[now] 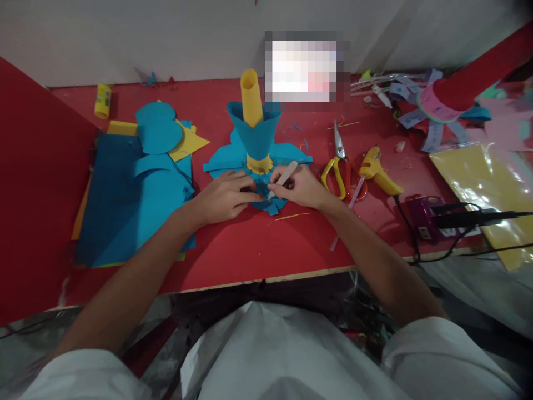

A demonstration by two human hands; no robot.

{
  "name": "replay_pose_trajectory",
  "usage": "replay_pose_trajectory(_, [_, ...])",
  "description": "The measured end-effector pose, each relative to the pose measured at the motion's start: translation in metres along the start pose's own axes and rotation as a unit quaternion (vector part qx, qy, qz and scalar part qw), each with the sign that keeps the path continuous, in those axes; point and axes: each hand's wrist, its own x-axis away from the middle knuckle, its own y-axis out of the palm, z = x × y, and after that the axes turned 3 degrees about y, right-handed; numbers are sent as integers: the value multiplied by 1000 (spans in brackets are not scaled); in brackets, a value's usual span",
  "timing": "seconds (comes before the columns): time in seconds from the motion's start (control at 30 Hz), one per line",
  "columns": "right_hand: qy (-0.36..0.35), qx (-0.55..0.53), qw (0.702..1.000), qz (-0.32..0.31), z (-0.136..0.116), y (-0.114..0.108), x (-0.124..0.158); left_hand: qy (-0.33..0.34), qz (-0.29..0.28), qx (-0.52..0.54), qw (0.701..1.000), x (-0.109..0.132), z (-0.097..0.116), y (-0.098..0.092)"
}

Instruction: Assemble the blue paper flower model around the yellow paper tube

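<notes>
A flower-like paper craft (pixel 260 141) stands upright on the red table, with blue petals spread around its base and a yellow paper tube (pixel 252 103) rising from a blue cone. My right hand (pixel 302 186) pinches a flat wooden craft stick (pixel 287 173), its lower tip against the front blue petal (pixel 270 204). From the left, my left hand (pixel 229 195) rests at that same petal, palm down, fingers stretched out and index fingertip touching the paper near the stick. Part of the petal is hidden beneath both hands.
Blue and yellow paper sheets (pixel 112 205) are stacked at left, below a yellow glue container (pixel 102 101). Right of my hands lie scissors (pixel 338 158), a yellow glue gun (pixel 378 171) with its cord, and a purple power box (pixel 427 216). A plastic-wrapped yellow pack (pixel 478 189) lies far right.
</notes>
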Motion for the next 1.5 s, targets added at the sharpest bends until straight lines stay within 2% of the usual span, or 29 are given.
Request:
replay_pose_trajectory(0.5, [3, 10, 1000, 19, -1, -2, -1, 5, -2, -5, 1000, 1, -1, 0])
replay_pose_trajectory(0.77, [1, 7, 1000, 11, 0, -1, -1, 7, 12, 1, 1000, 1, -1, 1])
replay_pose_trajectory(1.07, [-6, 2, 1000, -1, -2, 0, 0, 13, -1, -28, 1000, 0, 0, -1])
replay_pose_trajectory(1.5, [-6, 2, 1000, -13, -3, -2, 1, 6, 7, 0, 1000, 0, -1, 1])
